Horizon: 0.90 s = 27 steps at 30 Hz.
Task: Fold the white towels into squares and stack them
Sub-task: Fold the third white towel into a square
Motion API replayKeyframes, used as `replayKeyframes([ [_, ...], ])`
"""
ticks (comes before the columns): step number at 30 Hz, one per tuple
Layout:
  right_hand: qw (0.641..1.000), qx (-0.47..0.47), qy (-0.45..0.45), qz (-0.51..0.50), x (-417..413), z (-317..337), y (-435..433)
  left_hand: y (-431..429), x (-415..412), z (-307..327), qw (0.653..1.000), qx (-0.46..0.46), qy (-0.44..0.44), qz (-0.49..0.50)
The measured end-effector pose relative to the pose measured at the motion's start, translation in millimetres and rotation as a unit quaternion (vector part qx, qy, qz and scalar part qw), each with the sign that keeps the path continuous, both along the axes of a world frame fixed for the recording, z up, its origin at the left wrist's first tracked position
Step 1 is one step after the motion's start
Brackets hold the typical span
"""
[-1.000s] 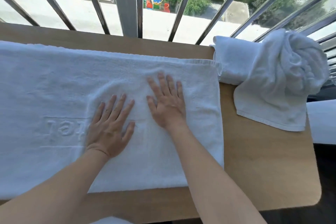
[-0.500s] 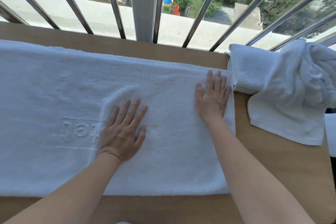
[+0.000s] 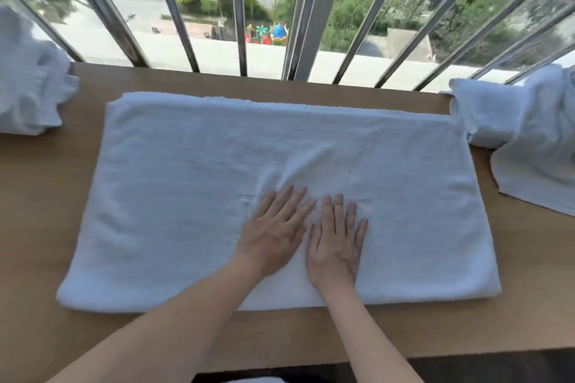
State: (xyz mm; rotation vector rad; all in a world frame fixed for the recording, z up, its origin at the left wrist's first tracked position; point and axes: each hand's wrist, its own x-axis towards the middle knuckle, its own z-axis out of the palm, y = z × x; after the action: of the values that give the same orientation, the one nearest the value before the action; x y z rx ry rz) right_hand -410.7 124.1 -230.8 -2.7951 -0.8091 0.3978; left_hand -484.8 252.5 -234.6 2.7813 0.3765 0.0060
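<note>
A large white towel (image 3: 174, 196), folded into a long rectangle, lies flat across the middle of the wooden table (image 3: 37, 227). Both hands press on its centre, side by side. My left hand (image 3: 275, 230) lies flat with fingers spread, pointing up and right. Just to its right, my right hand (image 3: 337, 241) rests palm down with straight fingers. A small ripple of cloth rises just above the fingertips. More white towels (image 3: 535, 140) sit crumpled at the table's right end, and another bunch of white towels (image 3: 28, 93) sits at the left end.
A metal railing (image 3: 236, 9) with slanted bars runs along the table's far edge, with a street and trees beyond. Bare wood shows in front of the towel and on both sides of it.
My right hand slid back from the towel's right edge to the centre, beside my left hand. The view pulled back and shifted left, showing the whole towel and the left pile.
</note>
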Motion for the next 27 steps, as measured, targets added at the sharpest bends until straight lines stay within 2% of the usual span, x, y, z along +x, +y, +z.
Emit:
replayKeyframes([
  [8,1.0,0.014,0.003,0.004,-78,-6,109,83,-84,5,0.998,-0.002,0.031,0.051],
  [12,0.999,0.03,-0.034,-0.024,-86,-5,125,123,-99,3,0.998,0.019,0.048,0.026],
  [19,0.995,0.031,-0.087,-0.032,-87,-9,130,182,-82,-6,0.996,0.022,0.072,0.045],
  [27,0.994,0.025,-0.099,-0.027,-84,-14,130,257,-47,-4,0.987,0.028,0.086,0.13],
])
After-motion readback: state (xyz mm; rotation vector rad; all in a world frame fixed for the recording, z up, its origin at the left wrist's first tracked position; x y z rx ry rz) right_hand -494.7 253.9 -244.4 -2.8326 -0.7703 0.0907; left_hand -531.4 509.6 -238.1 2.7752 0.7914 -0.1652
